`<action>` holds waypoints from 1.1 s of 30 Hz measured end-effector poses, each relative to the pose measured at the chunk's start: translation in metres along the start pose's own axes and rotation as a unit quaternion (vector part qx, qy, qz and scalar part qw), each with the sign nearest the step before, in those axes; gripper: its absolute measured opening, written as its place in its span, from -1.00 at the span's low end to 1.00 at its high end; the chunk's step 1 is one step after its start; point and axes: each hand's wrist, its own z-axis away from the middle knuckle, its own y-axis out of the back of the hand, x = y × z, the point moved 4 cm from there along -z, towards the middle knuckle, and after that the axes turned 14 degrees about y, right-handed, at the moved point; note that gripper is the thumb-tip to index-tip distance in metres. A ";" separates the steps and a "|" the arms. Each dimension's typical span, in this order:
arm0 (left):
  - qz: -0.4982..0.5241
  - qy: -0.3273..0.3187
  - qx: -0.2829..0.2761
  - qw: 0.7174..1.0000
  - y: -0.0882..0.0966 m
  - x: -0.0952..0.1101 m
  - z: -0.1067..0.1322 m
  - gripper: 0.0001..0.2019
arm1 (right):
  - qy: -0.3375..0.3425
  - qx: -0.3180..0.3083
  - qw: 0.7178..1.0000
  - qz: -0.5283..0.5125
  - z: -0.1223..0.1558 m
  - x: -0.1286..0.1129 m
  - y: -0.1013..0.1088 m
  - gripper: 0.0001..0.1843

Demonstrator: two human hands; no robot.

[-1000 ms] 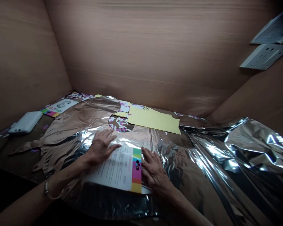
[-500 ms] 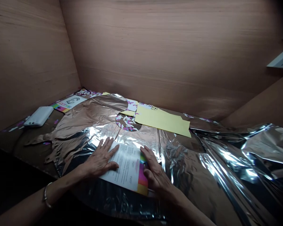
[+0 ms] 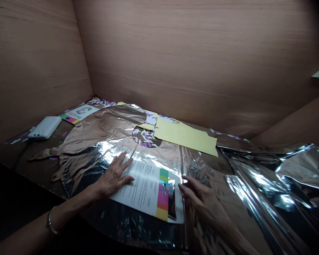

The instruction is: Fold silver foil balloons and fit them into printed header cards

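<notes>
My left hand lies flat with fingers spread on the left side of a printed card that has a rainbow strip at its right end. The card rests on a flat, uninflated copper-coloured foil balloon with a rounded opening. From under the card's right end, a white-edged piece with a dark window sticks out. Beside that edge, my right hand has its thumb and index finger bent together at a crease in the foil. Its fingertips seem to pinch the foil there; the other fingers are partly hidden.
Yellow paper sheets lie behind the balloon. A white device and another rainbow-edged card sit at left. Small white and purple paper bits are scattered about. More crumpled foil spreads right. Wooden walls enclose the table.
My right hand has moved right, off the card's rainbow end to the foil crease, uncovering the white-edged piece. My left hand stays on the card. The view has shifted slightly.
</notes>
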 end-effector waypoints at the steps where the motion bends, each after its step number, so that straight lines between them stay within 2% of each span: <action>1: 0.027 0.006 0.007 1.000 0.001 0.000 0.000 -0.39 | -0.052 -0.033 0.996 -0.059 0.005 0.003 -0.001 -0.44; 2: 0.056 0.010 0.012 0.998 0.003 0.000 0.000 -0.39 | -0.095 -0.052 0.987 -0.119 0.010 0.006 -0.004 -0.43; 4: 0.111 0.014 0.018 0.994 0.006 0.001 -0.001 -0.37 | -0.149 -0.052 0.961 -0.228 0.015 0.007 -0.013 -0.42; 9: 0.221 0.000 0.010 0.975 0.009 0.000 -0.012 -0.30 | -0.195 0.014 0.869 -0.455 0.004 0.005 -0.040 -0.57; 14: 0.309 -0.045 0.022 0.950 0.017 0.004 -0.024 -0.35 | -0.186 0.061 0.798 -0.571 -0.008 -0.004 -0.050 -0.60; 17: 0.346 -0.095 0.022 0.933 0.035 0.020 -0.030 -0.37 | -0.217 0.092 0.724 -0.648 -0.006 -0.011 -0.050 -0.66; 19: 0.383 -0.124 -0.002 0.915 0.050 0.034 -0.039 -0.39 | -0.234 0.111 0.689 -0.677 -0.004 -0.015 -0.046 -0.65; 21: 0.458 -0.133 -0.027 0.879 0.064 0.046 -0.054 -0.40 | -0.236 0.139 0.674 -0.686 -0.006 -0.017 -0.039 -0.66; 22: 0.519 -0.130 -0.023 0.845 0.072 0.050 -0.063 -0.40 | -0.229 0.163 0.671 -0.686 -0.008 -0.017 -0.035 -0.67; 25: 0.717 -0.100 0.022 0.690 0.087 0.055 -0.087 -0.42 | -0.189 0.258 0.663 -0.677 -0.016 -0.013 -0.022 -0.75; 26: 0.759 -0.090 0.017 0.644 0.086 0.057 -0.092 -0.43 | -0.172 0.286 0.660 -0.673 -0.017 -0.011 -0.020 -0.78; 27: 0.785 -0.084 -0.009 0.614 0.082 0.060 -0.096 -0.45 | -0.161 0.307 0.655 -0.671 -0.017 -0.009 -0.019 -0.81; 29: 0.797 -0.083 -0.093 0.591 0.069 0.068 -0.098 -0.48 | -0.147 0.328 0.646 -0.673 -0.015 -0.005 -0.021 -0.84; 31: 0.787 -0.084 -0.157 0.590 0.055 0.072 -0.095 -0.54 | -0.136 0.316 0.645 -0.683 -0.012 -0.003 -0.026 -0.81; 33: 0.773 -0.076 -0.187 0.601 0.043 0.069 -0.093 -0.61 | -0.107 0.288 0.662 -0.684 -0.007 -0.003 -0.029 -0.78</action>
